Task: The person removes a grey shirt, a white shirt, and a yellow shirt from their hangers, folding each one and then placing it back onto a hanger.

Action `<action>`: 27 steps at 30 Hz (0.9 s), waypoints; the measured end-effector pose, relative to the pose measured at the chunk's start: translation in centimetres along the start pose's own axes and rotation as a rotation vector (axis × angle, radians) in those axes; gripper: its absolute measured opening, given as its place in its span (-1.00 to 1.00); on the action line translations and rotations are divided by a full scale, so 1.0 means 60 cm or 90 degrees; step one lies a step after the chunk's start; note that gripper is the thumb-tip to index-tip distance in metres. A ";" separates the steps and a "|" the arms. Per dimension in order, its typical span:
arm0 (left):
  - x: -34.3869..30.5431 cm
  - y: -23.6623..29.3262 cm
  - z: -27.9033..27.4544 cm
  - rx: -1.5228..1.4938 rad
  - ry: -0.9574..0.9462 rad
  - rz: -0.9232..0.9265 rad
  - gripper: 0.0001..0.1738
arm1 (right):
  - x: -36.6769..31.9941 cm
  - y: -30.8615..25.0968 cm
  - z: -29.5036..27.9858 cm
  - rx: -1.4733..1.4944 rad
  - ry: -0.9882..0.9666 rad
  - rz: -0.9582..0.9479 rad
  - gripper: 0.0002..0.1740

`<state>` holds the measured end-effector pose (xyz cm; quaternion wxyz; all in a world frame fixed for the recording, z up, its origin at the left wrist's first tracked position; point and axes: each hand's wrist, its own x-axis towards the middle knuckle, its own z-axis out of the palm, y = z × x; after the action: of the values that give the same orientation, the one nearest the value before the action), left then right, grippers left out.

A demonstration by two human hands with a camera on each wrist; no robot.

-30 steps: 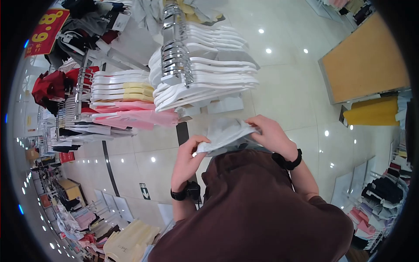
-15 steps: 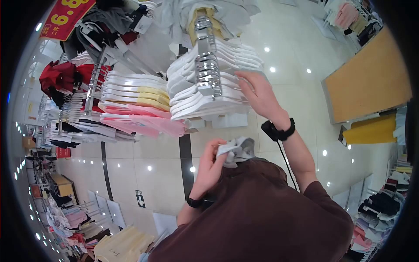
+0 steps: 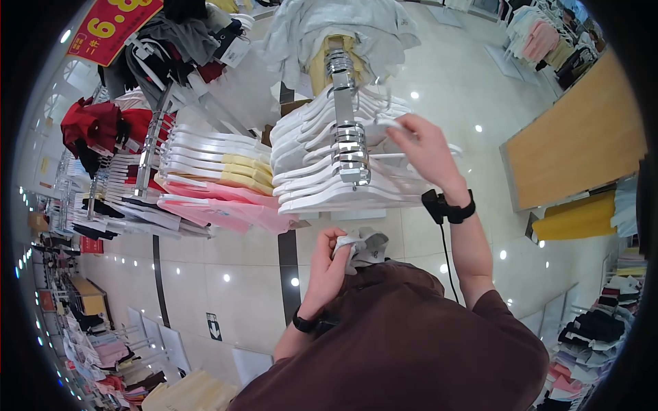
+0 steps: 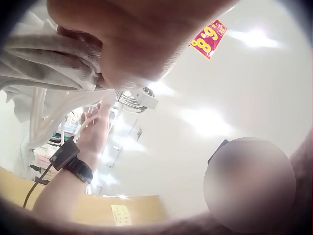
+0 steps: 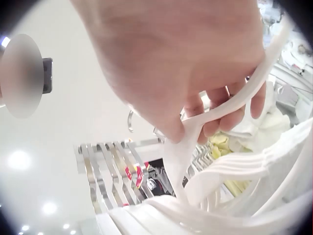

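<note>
My left hand (image 3: 325, 274) pinches a light grey garment (image 3: 369, 248) close to my chest; in the left wrist view its grey folds (image 4: 46, 61) hang from the fingers. My right hand (image 3: 432, 154) is at the right side of the rail of white hangers (image 3: 319, 195). In the right wrist view, the fingers of my right hand (image 5: 186, 63) curl round a white hanger (image 5: 234, 100), above a row of other white hangers. The left wrist view also shows my right hand (image 4: 93, 127) at a white hanger.
Pale grey and yellow clothes (image 3: 336, 27) hang at the rail's far end. Left of it is a rack with pink garments (image 3: 219, 202) and a red price sign (image 3: 113, 27). A wooden panel (image 3: 582, 137) stands at the right, with a mustard cloth (image 3: 576, 218) below it.
My right hand has let go of the grey garment, moved up to the hangers and taken hold of one. My left hand still holds the garment, now bunched.
</note>
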<state>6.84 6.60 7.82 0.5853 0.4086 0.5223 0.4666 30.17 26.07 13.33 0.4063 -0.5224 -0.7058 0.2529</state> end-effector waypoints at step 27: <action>-0.034 0.054 0.160 -0.101 -0.192 -0.037 -0.74 | -0.289 0.045 -0.149 1.131 0.101 0.151 -0.24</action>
<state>15.93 5.47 12.59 0.7007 0.4115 0.4014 0.4226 41.25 10.00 10.73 0.6792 -0.1015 -0.1614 0.7087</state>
